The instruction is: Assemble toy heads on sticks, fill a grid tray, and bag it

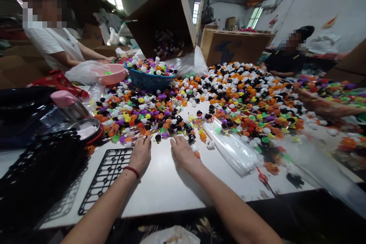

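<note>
A wide heap of small coloured figures on sticks (160, 110), in orange, black, white, purple and green, covers the middle of the white table (162, 187). My left hand (141, 153), with a red bead bracelet, lies at the heap's front edge, fingers pointing forward by some thin sticks. It rests beside a black grid tray (105, 171). To its right, my right hand (182, 151) rests palm down on the table, fingers apart beside a few black pieces. Neither hand visibly holds anything. Clear plastic bags (234, 148) lie to the right of my right hand.
Stacked black grids (40, 171), a metal bowl (95, 127) and a pink-lidded flask (70, 106) stand left. Behind are a blue basket (150, 80), a pink basin (113, 74) and a tilted carton (187, 15). Red-handled scissors (263, 177) lie right. Two people sit across.
</note>
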Available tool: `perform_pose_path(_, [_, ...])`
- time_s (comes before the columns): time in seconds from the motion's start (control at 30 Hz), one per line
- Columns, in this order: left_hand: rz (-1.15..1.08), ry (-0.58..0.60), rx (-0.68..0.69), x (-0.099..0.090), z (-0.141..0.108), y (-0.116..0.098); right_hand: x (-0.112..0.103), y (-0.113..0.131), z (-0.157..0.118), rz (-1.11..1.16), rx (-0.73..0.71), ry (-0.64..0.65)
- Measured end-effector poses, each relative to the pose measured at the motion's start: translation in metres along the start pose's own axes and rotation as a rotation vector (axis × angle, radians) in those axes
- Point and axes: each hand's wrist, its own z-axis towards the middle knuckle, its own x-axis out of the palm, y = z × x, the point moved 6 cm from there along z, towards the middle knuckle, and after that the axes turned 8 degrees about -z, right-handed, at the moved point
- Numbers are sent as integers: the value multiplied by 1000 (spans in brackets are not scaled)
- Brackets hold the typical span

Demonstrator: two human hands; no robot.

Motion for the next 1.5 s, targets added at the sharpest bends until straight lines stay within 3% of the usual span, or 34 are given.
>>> perform_pose_path(0.2, [-225, 77, -169, -20, 12, 21, 14, -9, 57, 0, 2, 38])
perform_pose_path(0.37, [-318, 27, -356, -37, 5, 11, 31, -3, 75, 21, 58, 53])
perform_pose_path(0.43, [-516, 25, -469, -34, -6, 2, 33, -4, 77, 32, 115, 54])
perform_pose_path(0.5, [-889, 26, -620, -25, -19, -9, 31, -5, 77, 56, 161, 50])
perform_pose_path(0.6, [-1508, 62, -842, -9, -38, -31, 18, -7, 69, 129, 216, 28])
perform_pose_path(0.67, [-1803, 126, -950, -4, -46, -48, 6, -9, 53, 193, 259, 12])
perform_pose_path(0.8, [-2063, 212, -1049, -4, -56, -74, -13, -19, -7, 598, 396, -89])
perform_pose_path(0.87, [-2056, 225, -1056, -3, -60, -82, -15, -24, -40, 801, 472, -120])
perform_pose_path(0.93, [-1969, 234, -1005, 0, -64, -89, -18, -25, -68, 853, 492, -153])
perform_pose_path(1.03, [-1668, 269, -771, -1, -65, -102, -31, -11, -90, 725, 252, -251])
perform_pose_path(1.13, [-1404, 392, -557, -4, -65, -123, -34, 5, -98, 489, 4, -249])
perform_pose_path(1.27, [-1165, 499, -415, -7, -53, -139, -22, -6, -104, 376, 85, -178])
perform_pose_path(1.4, [-848, 329, -259, -5, -12, -127, -13, -20, -112, 540, 272, -167])
perform_pose_path(1.5, [-553, 179, -219, 12, 16, -115, -10, -16, -111, 688, 324, -169])
